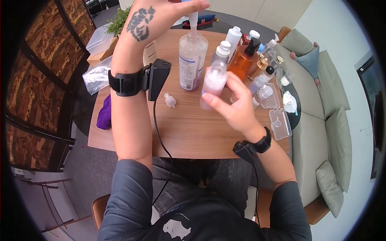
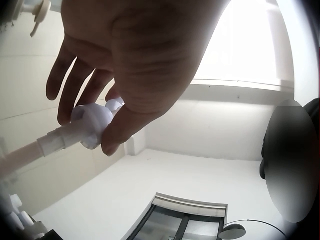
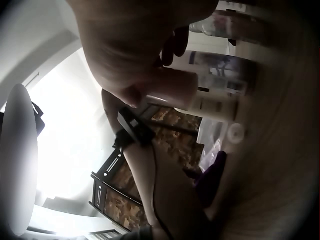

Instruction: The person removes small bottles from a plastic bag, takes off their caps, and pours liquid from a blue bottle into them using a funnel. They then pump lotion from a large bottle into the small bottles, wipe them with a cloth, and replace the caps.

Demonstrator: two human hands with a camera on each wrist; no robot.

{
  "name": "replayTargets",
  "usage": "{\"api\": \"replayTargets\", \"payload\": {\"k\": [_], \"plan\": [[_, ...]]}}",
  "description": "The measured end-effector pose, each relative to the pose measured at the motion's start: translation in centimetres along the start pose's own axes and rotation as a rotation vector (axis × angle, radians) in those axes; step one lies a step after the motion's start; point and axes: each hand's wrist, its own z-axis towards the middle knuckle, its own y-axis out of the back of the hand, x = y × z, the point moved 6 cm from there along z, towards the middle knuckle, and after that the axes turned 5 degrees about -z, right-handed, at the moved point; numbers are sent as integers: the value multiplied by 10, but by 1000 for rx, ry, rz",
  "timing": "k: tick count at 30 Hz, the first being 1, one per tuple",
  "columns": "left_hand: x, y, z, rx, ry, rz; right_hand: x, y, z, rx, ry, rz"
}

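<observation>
My left hand (image 1: 150,18) is raised over the far side of the table and pinches a white pump head (image 2: 92,122) between thumb and fingers. The pump's tube (image 1: 194,32) reaches down to the mouth of a large clear bottle (image 1: 187,60) with a printed label and a little pinkish-purple liquid at the bottom. My right hand (image 1: 239,102) grips a small clear bottle (image 1: 214,82) above the table, thumb in front. Pink liquid and white foam show inside it. A small clear pump top (image 1: 170,100) lies on the table between my forearms.
Several bottles crowd the right side, among them an amber pump bottle (image 1: 244,60) and a white-topped one (image 1: 223,49). Nearby is an open clear plastic case (image 1: 280,124). At left are a purple cloth (image 1: 104,114) and a clear plastic bag (image 1: 96,76). A sofa (image 1: 311,136) flanks the table.
</observation>
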Motion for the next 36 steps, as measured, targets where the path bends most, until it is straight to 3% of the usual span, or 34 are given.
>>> {"api": "replayTargets", "payload": {"k": [3,6,22,32,36], "plan": [[-1,1,-1,8,-2,-17,-9,15,16,25,-44,92],[-6,2,-2,11,49,11,-9,28,31,78,-206,240],[-9,1,-3,-36,-35,64,4,53,78,131,-82,-30],[-6,4,-2,-37,11,72,-2,52,84,223,-150,-104],[-5,3,-2,-47,-17,94,-7,52,89,240,-57,-188]]}}
